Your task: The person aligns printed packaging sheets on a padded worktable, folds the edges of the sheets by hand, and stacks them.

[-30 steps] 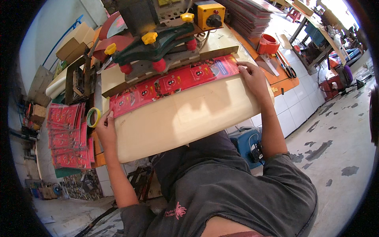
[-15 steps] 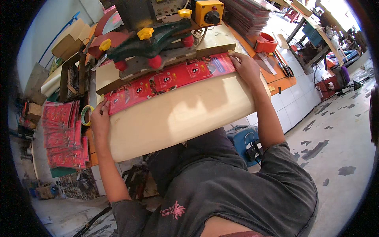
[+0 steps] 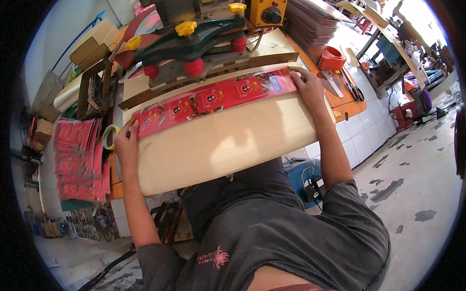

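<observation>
A long red printed plastic strip point(image 3: 194, 102) with repeated pictures lies across a cream sheet point(image 3: 204, 145) that curves down over the bench's front edge. My left hand point(image 3: 127, 143) pinches the strip's left end between thumb and fingers. At the opposite end, my right hand point(image 3: 308, 87) grips the corner, its thumb on top. Just beyond the strip's far edge runs a long metal bar point(image 3: 213, 75) under a green press head point(image 3: 194, 43) with yellow knobs and red feet. A narrow band of cream surface shows between bar and strip.
Left of the sheet hang several red printed pieces point(image 3: 77, 160), with a tape roll point(image 3: 110, 137) beside them. On the right are a red tape dispenser point(image 3: 332, 58), scissors point(image 3: 357, 89) and a tall stack of sheets point(image 3: 310, 26). A yellow control box point(image 3: 268, 13) stands behind.
The strip's far edge was against the metal bar and now lies apart from it. Both hands keep their hold on the ends. The whole view has shifted slightly.
</observation>
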`<state>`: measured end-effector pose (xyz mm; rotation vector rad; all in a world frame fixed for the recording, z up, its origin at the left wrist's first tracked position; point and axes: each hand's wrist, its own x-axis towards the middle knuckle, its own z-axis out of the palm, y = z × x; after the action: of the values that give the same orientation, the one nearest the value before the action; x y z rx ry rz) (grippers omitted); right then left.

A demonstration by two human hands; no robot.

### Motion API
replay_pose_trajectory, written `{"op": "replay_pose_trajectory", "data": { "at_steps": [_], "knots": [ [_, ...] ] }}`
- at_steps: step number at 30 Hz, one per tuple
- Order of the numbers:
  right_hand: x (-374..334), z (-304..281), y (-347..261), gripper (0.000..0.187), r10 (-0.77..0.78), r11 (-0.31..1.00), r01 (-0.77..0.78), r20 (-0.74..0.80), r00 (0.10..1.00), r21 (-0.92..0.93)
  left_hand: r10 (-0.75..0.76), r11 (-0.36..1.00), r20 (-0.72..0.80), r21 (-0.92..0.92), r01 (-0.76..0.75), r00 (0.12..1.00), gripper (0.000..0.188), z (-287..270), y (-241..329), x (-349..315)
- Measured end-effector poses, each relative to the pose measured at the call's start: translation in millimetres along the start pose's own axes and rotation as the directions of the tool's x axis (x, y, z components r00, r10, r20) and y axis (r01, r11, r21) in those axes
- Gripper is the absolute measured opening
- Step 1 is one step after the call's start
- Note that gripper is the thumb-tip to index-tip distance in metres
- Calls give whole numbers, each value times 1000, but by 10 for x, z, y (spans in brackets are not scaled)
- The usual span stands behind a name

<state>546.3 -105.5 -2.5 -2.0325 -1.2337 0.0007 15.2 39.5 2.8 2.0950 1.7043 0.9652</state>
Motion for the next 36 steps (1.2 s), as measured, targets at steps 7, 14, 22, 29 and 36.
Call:
{"op": "replay_pose_trajectory", "data": {
  "at_steps": [7, 14, 22, 29, 36],
  "knots": [
    [-2, 13, -39, 35, -14, 940, 32, -55, 998, 339, 58, 985, -96, -155, -73, 994, 42, -3, -78, 38],
    [-31, -5, 69, 43, 27, 880, 21, -95, 995, 475, 58, 980, -150, -182, -85, 987, 38, -46, -113, -25],
    [-207, -267, 150, 48, 115, 659, -351, 372, 921, 665, -65, 968, -181, -250, 18, 981, 37, -270, 28, -700],
    [-737, -528, -502, 37, -1, 452, -412, 462, 887, 791, -100, 995, -356, -61, 84, 929, 37, -709, -36, -1399],
    [-1056, -691, -974, 32, -167, 546, -370, 531, 831, 752, 88, 979, -425, 203, 0, 901, 31, -959, 80, -1493]
  ]
}}
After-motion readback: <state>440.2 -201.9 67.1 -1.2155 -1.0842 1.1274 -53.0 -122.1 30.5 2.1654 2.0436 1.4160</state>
